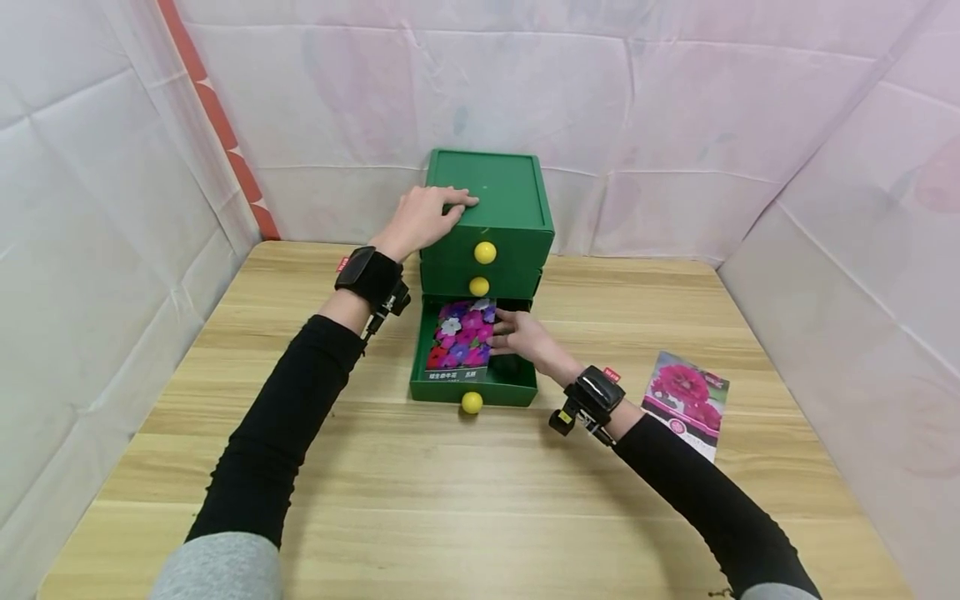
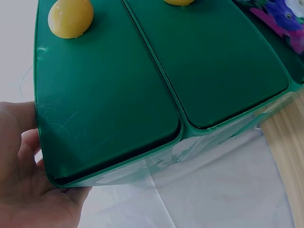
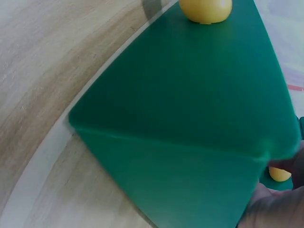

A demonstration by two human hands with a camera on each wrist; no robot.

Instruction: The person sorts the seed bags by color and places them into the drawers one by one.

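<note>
While the left hand (image 1: 422,218) rests flat on the green drawer cabinet (image 1: 487,221), the right hand's (image 1: 521,335) fingers pinch the seed packet (image 1: 461,340) (lying in the open bottom drawer (image 1: 472,385)); lay it flat.

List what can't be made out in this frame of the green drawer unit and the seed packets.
- Small print on the seed packet in the open bottom drawer: too small, head view.
- Right hand fingertips: hidden behind the packet; grip unclear. Right wrist view shows only blurred green.
- Contents of the two upper drawers: closed.
- Left hand on the unit's top: cut off by the left wrist view's edge.
- Second packet text: too small.
</note>
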